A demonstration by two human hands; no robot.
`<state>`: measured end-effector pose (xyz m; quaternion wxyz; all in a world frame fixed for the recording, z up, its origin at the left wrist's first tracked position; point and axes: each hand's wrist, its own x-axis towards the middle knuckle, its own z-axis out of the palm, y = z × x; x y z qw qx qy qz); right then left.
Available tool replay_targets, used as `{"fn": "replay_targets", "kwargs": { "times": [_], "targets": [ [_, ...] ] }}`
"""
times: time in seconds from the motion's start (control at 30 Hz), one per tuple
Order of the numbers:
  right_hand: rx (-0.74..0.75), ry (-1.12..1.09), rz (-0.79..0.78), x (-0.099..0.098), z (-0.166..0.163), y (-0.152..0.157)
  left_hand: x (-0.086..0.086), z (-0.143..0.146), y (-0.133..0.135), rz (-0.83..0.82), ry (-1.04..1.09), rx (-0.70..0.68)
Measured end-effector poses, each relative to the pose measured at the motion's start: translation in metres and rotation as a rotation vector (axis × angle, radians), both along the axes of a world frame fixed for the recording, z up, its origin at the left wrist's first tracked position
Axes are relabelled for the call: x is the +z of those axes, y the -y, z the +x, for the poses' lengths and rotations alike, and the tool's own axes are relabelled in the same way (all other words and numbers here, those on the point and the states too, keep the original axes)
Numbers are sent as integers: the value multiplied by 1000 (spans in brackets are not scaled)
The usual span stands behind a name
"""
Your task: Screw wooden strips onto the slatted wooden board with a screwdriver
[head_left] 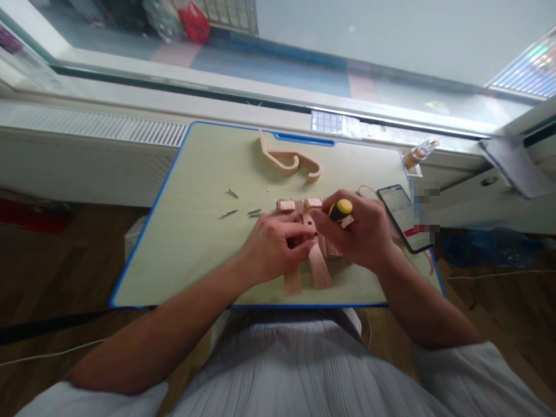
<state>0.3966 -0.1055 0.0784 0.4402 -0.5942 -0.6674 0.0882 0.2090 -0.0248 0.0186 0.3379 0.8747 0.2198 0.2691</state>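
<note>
My right hand (358,231) is closed round a screwdriver (341,209) with a yellow and black handle, its shaft pointing down and to the left. Thumb and forefinger of my left hand (278,243) pinch a small screw (313,236) by the screwdriver's tip. Both hands are over a light wooden piece (286,205) made of slats and blocks, which they partly cover. From it a curved wooden strip (320,269) with a dark hole reaches toward me, beside another flat strip (292,282). Whether the tip sits in the screw head I cannot tell.
Two curved wooden hooks (282,165) lie at the back of the blue-edged table (186,249). Several loose screws (233,193) are scattered left of my hands. A phone (403,217) lies at the right edge, near a clear bottle (420,154). A window and radiator stand behind.
</note>
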Motion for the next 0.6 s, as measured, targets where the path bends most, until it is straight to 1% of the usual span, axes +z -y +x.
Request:
{"fn": "replay_targets", "kwargs": {
  "times": [0.17, 0.27, 0.37, 0.5, 0.6],
  "targets": [
    [-14, -46, -68, 3, 3, -11, 3, 5, -12, 9, -59, 57],
    [-50, -45, -92, 5, 6, -22, 4, 10, -24, 10, -80, 84],
    [-85, -20, -110, 5, 10, -32, 10, 16, -37, 11, -100, 100],
    [-124, -38, -84, 1, 13, -36, 25, 20, -44, 7, -185, 35],
    [-106, -54, -44, -3, 13, -32, 33, 21, -43, 20, -234, -24]
  ]
}}
